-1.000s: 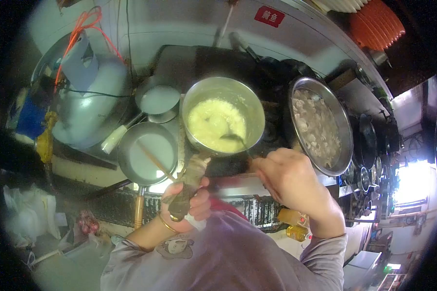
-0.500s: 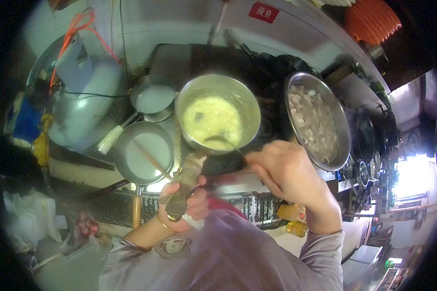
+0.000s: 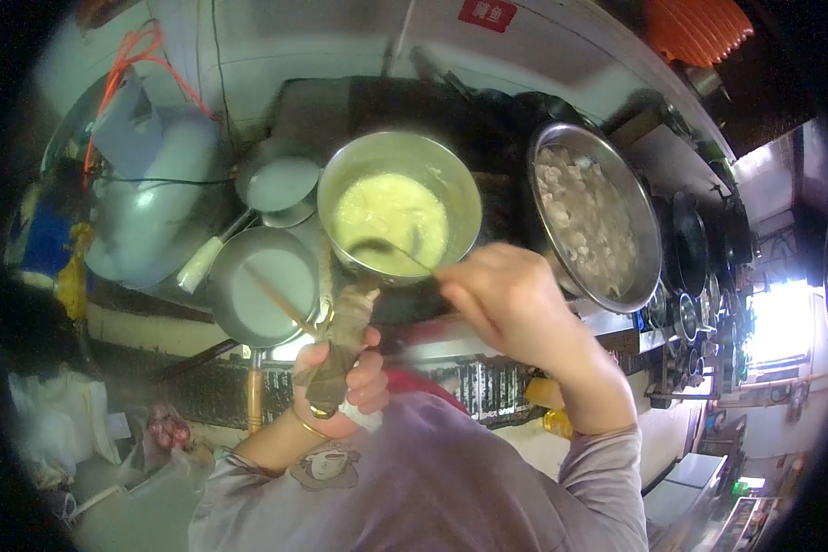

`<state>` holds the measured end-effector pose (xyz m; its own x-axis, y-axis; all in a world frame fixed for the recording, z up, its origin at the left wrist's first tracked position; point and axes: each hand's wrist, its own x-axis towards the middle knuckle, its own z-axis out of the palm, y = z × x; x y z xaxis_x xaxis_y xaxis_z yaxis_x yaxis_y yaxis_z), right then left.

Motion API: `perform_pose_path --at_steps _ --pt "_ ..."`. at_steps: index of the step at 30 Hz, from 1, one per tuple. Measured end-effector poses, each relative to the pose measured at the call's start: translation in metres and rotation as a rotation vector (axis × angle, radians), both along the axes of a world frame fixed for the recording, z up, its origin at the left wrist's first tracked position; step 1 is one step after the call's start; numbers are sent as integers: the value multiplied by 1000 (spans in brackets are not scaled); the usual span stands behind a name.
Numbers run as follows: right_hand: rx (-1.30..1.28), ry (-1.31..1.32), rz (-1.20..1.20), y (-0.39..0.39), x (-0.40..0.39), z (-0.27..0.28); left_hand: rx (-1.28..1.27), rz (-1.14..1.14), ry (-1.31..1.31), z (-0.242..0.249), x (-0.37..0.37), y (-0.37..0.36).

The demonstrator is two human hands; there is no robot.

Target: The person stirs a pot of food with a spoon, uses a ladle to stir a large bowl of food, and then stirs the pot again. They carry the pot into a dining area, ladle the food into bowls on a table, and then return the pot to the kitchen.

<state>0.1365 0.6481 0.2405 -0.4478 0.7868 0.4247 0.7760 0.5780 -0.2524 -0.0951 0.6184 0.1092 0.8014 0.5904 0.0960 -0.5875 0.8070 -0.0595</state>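
A deep metal pot (image 3: 455,179) stands on the stove in front of me, with a thick pale-yellow mixture (image 3: 391,207) in it. My left hand (image 3: 368,377) is closed around the pot's cloth-wrapped handle (image 3: 343,350). A thin wooden stick (image 3: 281,296) juts from that same hand over the pan to the left. My right hand (image 3: 511,294), at the pot's near right rim, grips a ladle (image 3: 374,246) by its thin handle. The ladle's bowl dips into the yellow mixture near the pot's front wall.
A large steel basin (image 3: 639,189) of pale meat pieces in liquid (image 3: 584,216) sits close on the right. To the left are a frying pan (image 3: 235,299) with a wooden handle and a small saucepan (image 3: 285,184). Yellow bottles (image 3: 557,420) stand below my right forearm.
The ladle's bowl has swept left through the mixture, and my right hand has shifted slightly left and up. The whole view has moved a little. My left hand keeps its hold on the handle.
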Motion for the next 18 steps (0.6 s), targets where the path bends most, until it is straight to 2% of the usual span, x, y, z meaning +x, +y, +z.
perform_pose_path --at_steps 4,8,11,14,18 --pt "116 -136 -164 23 8 -38 -7 6 7 0 -1 -1" --pt "-101 -286 -147 -9 10 3 -21 21 16 0 -1 -1" --pt "-187 -102 12 -15 7 25 4 21 16 0 1 -1" --pt "-120 187 69 9 1 -8 18 22 20 -1 3 -2" --pt "-56 98 -35 33 8 -43 10 32 28 1 4 -3"
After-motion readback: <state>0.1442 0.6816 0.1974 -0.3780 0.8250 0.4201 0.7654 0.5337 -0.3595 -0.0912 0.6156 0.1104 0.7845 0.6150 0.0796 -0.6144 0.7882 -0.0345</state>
